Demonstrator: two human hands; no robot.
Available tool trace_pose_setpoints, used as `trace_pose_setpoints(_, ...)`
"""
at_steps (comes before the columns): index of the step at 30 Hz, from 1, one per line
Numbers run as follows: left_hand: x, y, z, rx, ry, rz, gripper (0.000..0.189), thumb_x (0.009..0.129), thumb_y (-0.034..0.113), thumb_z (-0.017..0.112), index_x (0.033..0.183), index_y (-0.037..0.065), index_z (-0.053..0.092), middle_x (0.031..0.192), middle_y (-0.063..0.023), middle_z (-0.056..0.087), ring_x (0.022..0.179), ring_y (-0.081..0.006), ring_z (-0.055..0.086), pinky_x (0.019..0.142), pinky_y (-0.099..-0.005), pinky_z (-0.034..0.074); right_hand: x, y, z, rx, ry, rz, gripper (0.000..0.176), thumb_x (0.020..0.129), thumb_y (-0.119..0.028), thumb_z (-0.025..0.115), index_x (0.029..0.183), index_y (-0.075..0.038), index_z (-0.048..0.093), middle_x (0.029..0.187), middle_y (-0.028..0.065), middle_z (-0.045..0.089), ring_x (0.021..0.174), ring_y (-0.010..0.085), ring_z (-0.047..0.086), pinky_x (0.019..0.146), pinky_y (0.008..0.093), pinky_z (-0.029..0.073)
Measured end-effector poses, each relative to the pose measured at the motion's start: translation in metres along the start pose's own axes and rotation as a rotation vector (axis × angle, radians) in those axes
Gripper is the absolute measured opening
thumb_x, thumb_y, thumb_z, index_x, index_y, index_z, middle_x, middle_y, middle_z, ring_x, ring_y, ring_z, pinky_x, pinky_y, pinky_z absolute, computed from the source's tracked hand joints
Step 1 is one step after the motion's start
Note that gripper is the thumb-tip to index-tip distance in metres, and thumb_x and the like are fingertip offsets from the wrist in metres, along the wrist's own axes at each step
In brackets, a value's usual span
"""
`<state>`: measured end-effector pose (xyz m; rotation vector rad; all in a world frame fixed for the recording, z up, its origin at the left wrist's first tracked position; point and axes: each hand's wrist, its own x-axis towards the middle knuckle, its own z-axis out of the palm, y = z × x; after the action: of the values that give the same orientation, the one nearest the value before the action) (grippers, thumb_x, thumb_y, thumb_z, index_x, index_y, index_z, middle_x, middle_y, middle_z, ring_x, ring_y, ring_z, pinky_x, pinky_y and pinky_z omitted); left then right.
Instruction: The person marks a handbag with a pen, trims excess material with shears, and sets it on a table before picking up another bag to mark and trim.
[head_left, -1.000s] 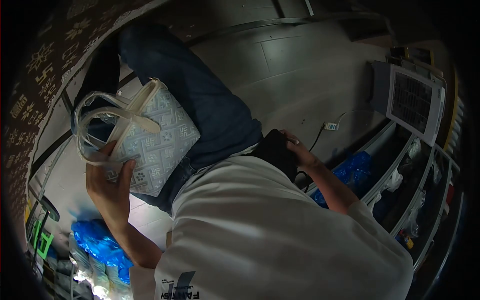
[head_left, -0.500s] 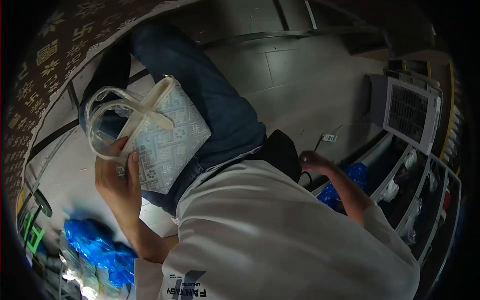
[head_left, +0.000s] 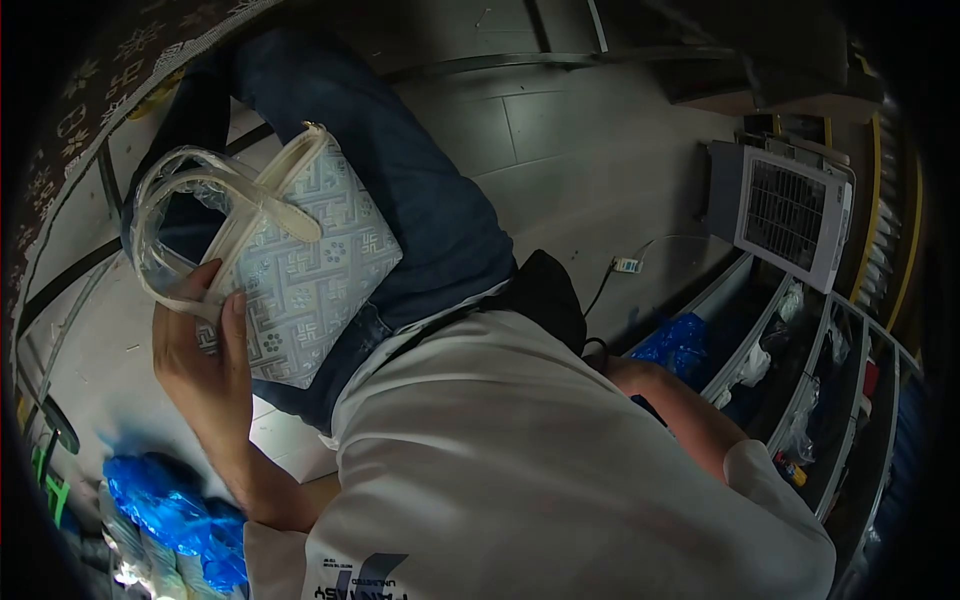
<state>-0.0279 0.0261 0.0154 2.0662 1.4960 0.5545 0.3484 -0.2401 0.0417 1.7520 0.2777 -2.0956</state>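
Handbag [head_left: 318,265]: pale blue-white, geometric pattern with small flower motifs, cream trim along the top. Held at a tilt in front of the jeans [head_left: 400,180], its mouth facing the upper left of the view. Whether its base touches the lap, cannot tell. Two looped handles [head_left: 165,185], clear plastic film around them; a cream tab [head_left: 290,217] lies across the upper front.

Hands well apart. Left hand [head_left: 205,345] clamped on the handbag by its trimmed edge, close to the foot of a handle: thumb on the patterned front, other fingers mostly hidden behind. Right hand [head_left: 612,370] down at the wearer's side, near a black pouch [head_left: 545,295] at the waist; fingers hidden, so grip cannot be told.

White shirt [head_left: 530,450], dark print on the chest. Beyond the pouch, a thin cable with a white tag [head_left: 627,265] on the grey floor [head_left: 560,190]. Farther right, a pale unit with a dark grille [head_left: 790,205], standing beside metal racks [head_left: 740,375]. Blue plastic [head_left: 675,340] and clear wrappings among the racks.

Lower left: crumpled blue bag [head_left: 175,510] against pale wrapped bundles [head_left: 150,560]. Green item [head_left: 55,490] at the far left. Upper left: dark patterned cloth [head_left: 115,75], pale motifs, light edging.
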Motion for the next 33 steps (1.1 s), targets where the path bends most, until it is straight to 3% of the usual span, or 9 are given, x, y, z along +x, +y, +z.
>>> trace_pose_setpoints(5, 0.001, -0.002, 0.001, 0.057, 0.016, 0.047, 0.023, 0.088, 0.010, 0.070, 0.110, 0.002, 0.068, 0.100, -0.0148, 0.069, 0.089, -0.0321, 0.066, 0.081, -0.0391, 0.051, 0.012, 0.006, 0.001, -0.262, 0.003, -0.168, 0.027, 0.085, -0.017, 0.070, 0.106, -0.001, 0.069, 0.100, 0.0114, 0.072, 0.093, 0.0155, 0.063, 0.083, 0.0310, 0.050)
trace_pose_setpoints(11, 0.002, -0.001, 0.000, 0.067, -0.011, 0.039, 0.022, 0.092, 0.010, 0.068, 0.112, 0.002, 0.067, 0.101, -0.0132, 0.069, 0.092, -0.0267, 0.067, 0.083, -0.0354, 0.051, 0.055, 0.078, 0.009, 0.285, 0.061, -0.375, 0.020, 0.083, -0.011, 0.067, 0.099, -0.001, 0.070, 0.096, 0.0124, 0.073, 0.085, 0.0199, 0.066, 0.079, 0.0319, 0.050)
trace_pose_setpoints(14, 0.003, -0.003, 0.002, 0.062, 0.010, 0.047, 0.023, 0.088, 0.010, 0.071, 0.110, 0.002, 0.068, 0.099, -0.0153, 0.068, 0.088, -0.0308, 0.067, 0.078, -0.0380, 0.051, 0.061, 0.093, -0.003, -0.116, 0.125, -0.537, 0.017, 0.083, -0.011, 0.067, 0.096, -0.001, 0.071, 0.089, 0.0102, 0.072, 0.082, 0.0208, 0.068, 0.075, 0.0315, 0.050)
trace_pose_setpoints(17, 0.004, -0.002, 0.002, 0.061, 0.012, 0.072, 0.023, 0.088, 0.010, 0.070, 0.110, 0.002, 0.068, 0.099, -0.0154, 0.068, 0.088, -0.0306, 0.067, 0.077, -0.0378, 0.051, 0.041, 0.113, -0.036, -0.352, -0.144, -0.265, 0.016, 0.082, -0.014, 0.075, 0.094, -0.006, 0.068, 0.087, 0.0057, 0.070, 0.086, 0.0176, 0.067, 0.075, 0.0324, 0.051)
trace_pose_setpoints(18, 0.004, 0.000, 0.002, 0.064, 0.018, 0.075, 0.023, 0.088, 0.010, 0.070, 0.110, 0.002, 0.068, 0.099, -0.0154, 0.068, 0.088, -0.0306, 0.067, 0.077, -0.0378, 0.051, 0.015, 0.097, -0.053, -0.277, -0.254, -0.124, 0.018, 0.081, -0.014, 0.078, 0.093, -0.007, 0.067, 0.087, 0.0043, 0.070, 0.086, 0.0169, 0.067, 0.075, 0.0325, 0.052)
trace_pose_setpoints(22, 0.000, 0.007, -0.002, 0.092, 0.005, 0.039, 0.027, 0.085, 0.009, 0.072, 0.110, 0.003, 0.067, 0.098, -0.0164, 0.067, 0.089, -0.0345, 0.065, 0.079, -0.0404, 0.050, -0.069, 0.048, -0.123, -0.126, 0.050, -0.248, 0.021, 0.080, -0.012, 0.081, 0.093, -0.008, 0.064, 0.086, 0.0019, 0.067, 0.080, 0.0153, 0.065, 0.071, 0.0307, 0.052)
trace_pose_setpoints(25, 0.002, 0.007, -0.004, 0.135, 0.061, 0.128, 0.030, 0.081, 0.008, 0.074, 0.110, 0.004, 0.067, 0.096, -0.0166, 0.065, 0.088, -0.0366, 0.062, 0.079, -0.0423, 0.048, -0.127, -0.048, -0.132, -0.410, 0.259, -0.260, 0.025, 0.078, -0.013, 0.082, 0.092, -0.007, 0.063, 0.085, 0.0022, 0.067, 0.079, 0.0157, 0.065, 0.070, 0.0319, 0.052)
trace_pose_setpoints(31, -0.006, 0.007, -0.006, 0.159, 0.029, 0.150, 0.022, 0.081, 0.009, 0.075, 0.100, 0.000, 0.067, 0.093, -0.0150, 0.064, 0.079, -0.0336, 0.058, 0.071, -0.0390, 0.046, -0.088, -0.088, -0.109, -0.669, 0.326, -0.505, 0.028, 0.076, -0.013, 0.083, 0.091, -0.006, 0.061, 0.085, 0.0062, 0.068, 0.078, 0.0213, 0.067, 0.066, 0.0359, 0.052)
trace_pose_setpoints(33, -0.014, 0.003, -0.008, 0.101, 0.058, 0.192, 0.026, 0.072, 0.005, 0.074, 0.096, -0.001, 0.067, 0.093, -0.0144, 0.064, 0.078, -0.0321, 0.057, 0.069, -0.0384, 0.045, -0.073, -0.072, -0.104, -0.703, 0.318, -0.500, 0.028, 0.076, -0.013, 0.083, 0.092, -0.006, 0.061, 0.084, 0.0067, 0.068, 0.078, 0.0222, 0.068, 0.067, 0.0360, 0.053)
